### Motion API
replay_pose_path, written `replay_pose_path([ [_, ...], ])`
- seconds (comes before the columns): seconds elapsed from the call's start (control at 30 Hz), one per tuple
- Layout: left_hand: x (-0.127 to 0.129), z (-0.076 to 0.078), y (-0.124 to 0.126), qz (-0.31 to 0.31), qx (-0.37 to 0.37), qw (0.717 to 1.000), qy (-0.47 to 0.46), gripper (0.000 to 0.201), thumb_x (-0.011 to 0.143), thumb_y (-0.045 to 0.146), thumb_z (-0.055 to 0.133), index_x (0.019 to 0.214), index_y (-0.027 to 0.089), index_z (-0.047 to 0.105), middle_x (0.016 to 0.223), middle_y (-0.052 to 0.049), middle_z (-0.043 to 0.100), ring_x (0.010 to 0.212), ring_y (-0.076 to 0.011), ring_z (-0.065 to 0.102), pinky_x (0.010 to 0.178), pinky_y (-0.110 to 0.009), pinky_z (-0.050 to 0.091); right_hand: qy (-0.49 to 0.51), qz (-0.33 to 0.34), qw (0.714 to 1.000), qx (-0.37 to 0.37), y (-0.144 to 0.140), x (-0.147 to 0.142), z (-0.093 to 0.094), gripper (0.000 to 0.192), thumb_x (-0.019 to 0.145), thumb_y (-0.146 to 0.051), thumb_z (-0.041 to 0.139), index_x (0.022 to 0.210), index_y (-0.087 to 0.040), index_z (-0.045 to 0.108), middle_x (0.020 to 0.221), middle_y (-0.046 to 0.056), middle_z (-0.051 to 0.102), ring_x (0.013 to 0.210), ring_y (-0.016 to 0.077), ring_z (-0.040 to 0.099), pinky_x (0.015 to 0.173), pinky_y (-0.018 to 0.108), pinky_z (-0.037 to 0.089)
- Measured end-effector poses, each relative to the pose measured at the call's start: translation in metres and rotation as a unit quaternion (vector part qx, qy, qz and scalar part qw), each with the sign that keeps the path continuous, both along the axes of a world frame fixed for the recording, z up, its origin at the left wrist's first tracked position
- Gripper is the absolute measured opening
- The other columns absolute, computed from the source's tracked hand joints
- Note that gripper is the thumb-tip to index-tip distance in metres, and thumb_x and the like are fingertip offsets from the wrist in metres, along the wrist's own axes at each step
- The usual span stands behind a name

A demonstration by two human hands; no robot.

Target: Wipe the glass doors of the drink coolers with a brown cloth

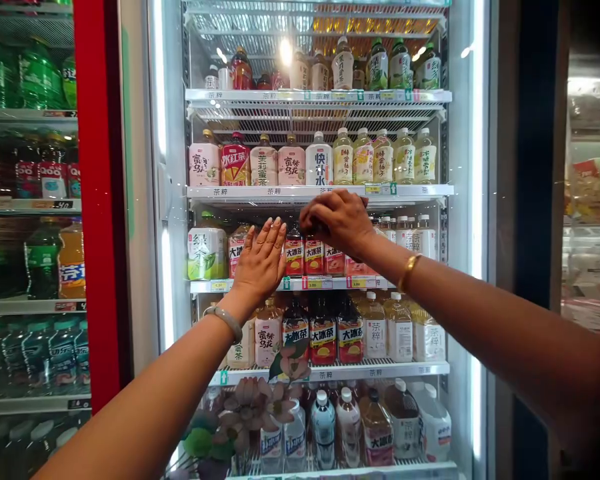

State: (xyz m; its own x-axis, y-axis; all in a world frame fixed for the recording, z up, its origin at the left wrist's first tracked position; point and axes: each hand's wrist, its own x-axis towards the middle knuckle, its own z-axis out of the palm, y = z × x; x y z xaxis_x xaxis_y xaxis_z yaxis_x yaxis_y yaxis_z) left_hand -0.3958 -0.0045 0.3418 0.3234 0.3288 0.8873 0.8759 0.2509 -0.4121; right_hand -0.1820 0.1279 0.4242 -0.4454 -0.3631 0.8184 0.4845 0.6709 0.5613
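Note:
An open drinks fridge faces me, its white wire shelves packed with bottled teas. My left hand is flat with fingers spread, resting against red-labelled tea bottles on the third shelf; a grey bracelet circles the wrist. My right hand curls over the tops of the same row of bottles, just under the shelf edge above. Whether it grips a cap is hidden by the fingers. A gold bangle sits on that wrist.
A large green-tea jug stands left of my hands. A red-framed fridge with green and orange bottles is to the left. Larger bottles fill the bottom shelf. A dark door frame rises on the right.

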Motion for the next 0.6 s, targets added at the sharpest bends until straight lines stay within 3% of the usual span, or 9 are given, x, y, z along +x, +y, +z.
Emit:
replay_pose_path([
  [0.07,0.000,0.004,-0.001,-0.002,0.010,1.000,-0.012,0.076,0.102,0.028,0.044,0.169,0.016,0.009,0.174,-0.012,0.019,0.164,-0.0237,0.012,0.136,-0.053,0.008,0.050,0.008,0.998,-0.038,-0.018,-0.023,0.002,0.030,0.095,-0.044,0.062,0.120,-0.027,0.066,0.134,0.011,0.062,0.122,0.0353,0.045,0.093,0.050,0.038],
  [0.17,-0.002,0.007,-0.005,-0.003,0.029,0.999,-0.036,0.076,0.100,0.027,0.043,0.169,0.013,0.012,0.174,-0.013,0.020,0.164,-0.0253,0.012,0.136,-0.053,0.009,-0.014,0.021,1.000,0.001,-0.038,-0.042,-0.015,0.028,0.100,-0.039,0.054,0.122,-0.028,0.066,0.137,0.010,0.061,0.125,0.0332,0.044,0.094,0.049,0.037],
  [0.27,-0.011,0.006,-0.015,0.010,0.026,0.998,-0.049,0.075,0.100,0.025,0.042,0.168,0.011,0.014,0.174,-0.014,0.019,0.164,-0.0255,0.012,0.136,-0.052,0.010,-0.157,0.036,0.982,0.099,-0.031,-0.029,-0.025,0.026,0.102,-0.036,0.052,0.123,-0.031,0.066,0.137,0.006,0.063,0.127,0.0296,0.045,0.095,0.047,0.036],
  [0.37,-0.021,0.006,-0.026,0.024,0.003,0.998,-0.062,0.075,0.099,0.027,0.043,0.167,0.010,0.016,0.174,-0.015,0.018,0.164,-0.0250,0.011,0.136,-0.051,0.010,-0.218,0.050,0.963,0.152,-0.013,-0.013,-0.008,0.025,0.101,-0.035,0.053,0.123,-0.034,0.066,0.137,0.002,0.064,0.124,0.0273,0.047,0.095,0.044,0.036],
  [0.5,-0.025,0.009,-0.034,0.045,-0.023,0.996,-0.078,0.072,0.100,0.028,0.042,0.166,0.009,0.022,0.174,-0.013,0.019,0.164,-0.0249,0.011,0.136,-0.050,0.008,-0.041,0.052,0.996,0.067,-0.020,-0.040,0.019,0.029,0.098,-0.040,0.057,0.121,-0.026,0.068,0.130,0.009,0.065,0.120,0.0313,0.047,0.093,0.045,0.035],
  [0.6,-0.023,0.011,-0.038,0.050,-0.015,0.994,-0.095,0.072,0.099,0.028,0.042,0.165,0.005,0.023,0.174,-0.016,0.018,0.164,-0.0263,0.011,0.136,-0.049,0.009,0.024,0.059,0.997,0.042,-0.041,-0.070,0.009,0.028,0.100,-0.041,0.055,0.117,-0.023,0.068,0.128,0.012,0.065,0.117,0.0318,0.047,0.091,0.045,0.034],
])
